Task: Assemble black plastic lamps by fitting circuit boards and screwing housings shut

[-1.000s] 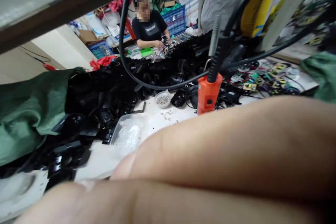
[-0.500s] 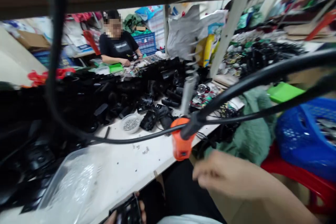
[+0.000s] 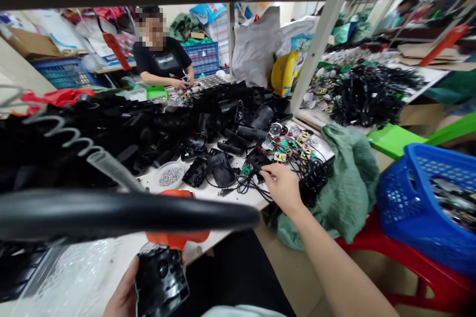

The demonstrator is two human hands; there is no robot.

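Note:
My left hand [image 3: 122,297] sits low at the bottom edge, closed round a black plastic housing [image 3: 160,280]. My right hand [image 3: 283,187] reaches forward to the bench's right end, its fingers pinched on a black part [image 3: 260,161] among wired green circuit boards [image 3: 286,151]. Close to the camera hangs an orange-bodied tool [image 3: 176,235] with a thick black cable [image 3: 119,213] crossing the view and a coiled grey cord [image 3: 70,141].
A white bench [image 3: 208,198] carries heaps of black plastic parts [image 3: 156,119] and a small bowl of screws [image 3: 170,176]. A clear plastic bag [image 3: 74,277] lies front left. A green cloth [image 3: 345,178], blue basket [image 3: 427,198] and red stool [image 3: 420,262] stand right. Another person [image 3: 159,59] works opposite.
My right hand has moved away from the camera to the wired boards. My left hand has raised the black housing into view. The view turned, so the hanging tool sits further left.

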